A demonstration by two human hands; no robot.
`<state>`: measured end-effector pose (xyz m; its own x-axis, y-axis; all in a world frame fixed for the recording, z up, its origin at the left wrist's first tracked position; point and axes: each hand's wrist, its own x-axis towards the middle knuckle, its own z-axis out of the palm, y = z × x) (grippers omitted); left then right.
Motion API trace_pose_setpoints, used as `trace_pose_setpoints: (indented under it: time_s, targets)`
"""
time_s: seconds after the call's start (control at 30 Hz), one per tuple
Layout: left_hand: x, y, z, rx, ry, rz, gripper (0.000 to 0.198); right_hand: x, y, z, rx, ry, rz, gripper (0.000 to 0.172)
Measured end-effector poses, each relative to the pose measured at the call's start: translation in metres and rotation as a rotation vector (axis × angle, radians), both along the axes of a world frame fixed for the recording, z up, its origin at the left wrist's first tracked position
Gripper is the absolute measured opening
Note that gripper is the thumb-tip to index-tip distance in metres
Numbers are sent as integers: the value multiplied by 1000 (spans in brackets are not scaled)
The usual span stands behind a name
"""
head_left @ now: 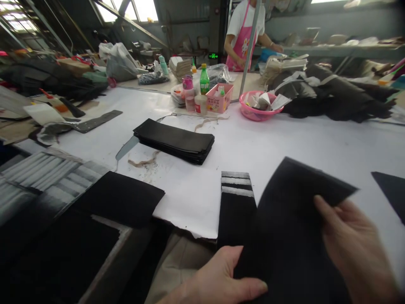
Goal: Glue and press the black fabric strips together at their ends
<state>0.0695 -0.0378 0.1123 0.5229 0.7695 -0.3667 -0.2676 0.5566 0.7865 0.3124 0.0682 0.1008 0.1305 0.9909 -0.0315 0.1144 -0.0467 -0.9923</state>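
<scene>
Both my hands hold one flat black sheet [291, 219] at the near edge of the white table [284, 139]. My left hand [218, 278] grips its lower left edge, thumb on top. My right hand [354, 249] pinches its right side, thumb pressed on the face. Under the sheet lies a black strip with two whitish stripes [236, 198]. Further out on the table rests a stack of black pieces [175, 140].
More black sheets [120, 196] lie at the near left and one [392, 194] at the right edge. A pink bowl [257, 110], a pink box [219, 98], a green bottle [204, 79] and jars stand at the far side. A person in a pink apron [243, 33] works behind.
</scene>
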Motion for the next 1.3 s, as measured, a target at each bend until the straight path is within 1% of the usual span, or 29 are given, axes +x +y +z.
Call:
trace_pose_setpoints:
  time_s: [0.03,0.07,0.1,0.17,0.2,0.23,0.27,0.3,0.33,0.37,0.47,0.53,0.6,0.67,0.77,0.83,0.93,1.03,1.13,1.3]
  targets:
    - [-4,-4,-6,32,88,-14,31,-11,4,-14,-28,70,43,41]
    - [-7,-9,-13,68,214,-43,30,-22,7,-30,-48,91,79,42]
    - [-10,-14,-20,112,376,-89,29,-32,8,-44,-49,55,103,41]
    - [-17,-23,-31,225,753,-208,22,-47,8,-70,-33,-94,165,38]
    - [-21,-26,-36,280,911,-268,20,-52,6,-80,-23,-175,202,37]
    - [-25,-27,-39,324,1024,-320,20,-56,4,-88,-13,-249,236,36]
    - [-30,-26,-41,357,1089,-352,22,-58,2,-94,-2,-313,261,37]
    - [-35,-23,-42,384,1121,-357,24,-59,0,-99,10,-369,276,38]
    - [-39,-18,-42,403,1139,-334,25,-60,-2,-103,24,-421,282,39]
    - [-42,-11,-42,422,1161,-285,24,-60,-4,-105,38,-470,280,41]
    - [-47,14,-44,506,1307,-54,10,-60,-9,-112,65,-580,276,45]
    - [-45,28,-50,575,1380,35,7,-61,-11,-115,82,-636,262,47]
    - [-42,38,-60,641,1413,59,11,-62,-11,-118,101,-678,242,49]
    - [-39,45,-70,659,1454,71,16,-64,-12,-120,115,-695,231,49]
    - [-37,51,-81,583,1457,106,16,-63,-12,-120,112,-652,223,45]
    - [-36,53,-83,492,1374,128,12,-63,-13,-119,82,-585,203,42]
    - [-35,56,-85,349,1166,180,11,-62,-12,-117,38,-500,167,38]
    - [-33,58,-89,219,967,260,11,-62,-11,-117,37,-520,150,38]
    - [-32,60,-95,142,882,302,15,-63,-11,-117,52,-571,152,40]
    - [-33,62,-98,63,756,279,17,-64,-9,-117,84,-588,161,41]
